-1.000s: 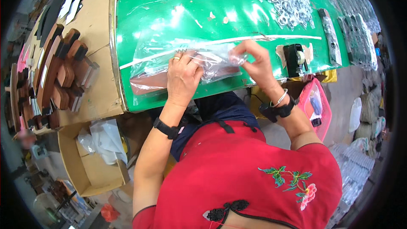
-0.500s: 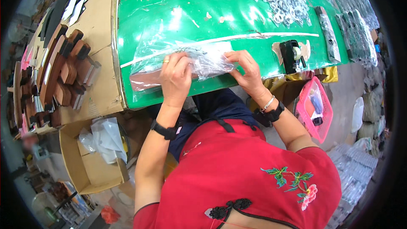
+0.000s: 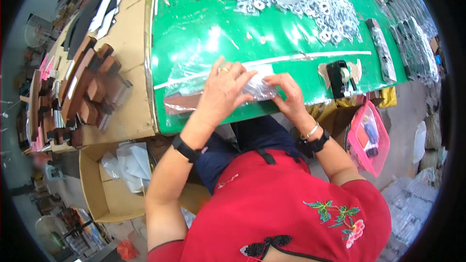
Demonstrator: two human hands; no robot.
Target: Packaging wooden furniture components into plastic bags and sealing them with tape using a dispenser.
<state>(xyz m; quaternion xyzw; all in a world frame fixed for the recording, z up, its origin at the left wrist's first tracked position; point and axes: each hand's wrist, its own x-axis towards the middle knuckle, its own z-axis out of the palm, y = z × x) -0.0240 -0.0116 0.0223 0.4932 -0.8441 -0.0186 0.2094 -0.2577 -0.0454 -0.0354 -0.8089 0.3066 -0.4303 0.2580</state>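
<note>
A clear plastic bag (image 3: 259, 90) lies along the near edge of the green tabletop, with a flat reddish-brown piece (image 3: 182, 103) inside its left part. My left hand (image 3: 224, 90) is over the bag's middle, fingers stretched and apart, thumb out to the right. It covers part of the brown piece. At the bag's right end my right hand (image 3: 290, 98) is closed, its thumb and fingers pinching the plastic. A white patch shows by the right fingertips, and I cannot make out what it is.
A black tape dispenser (image 3: 338, 78) stands right of the bag. Small bagged metal rings (image 3: 335, 19) are heaped at the back. Brown curved wooden pieces (image 3: 80, 90) are stacked on cardboard at left. A pink basket (image 3: 383, 140) hangs at right; an open carton (image 3: 97, 189) sits below left.
My left hand has let go of the plastic and spread its fingers, shifting right over the bag. My right hand stays at the bag's right end. The whole view has shifted slightly.
</note>
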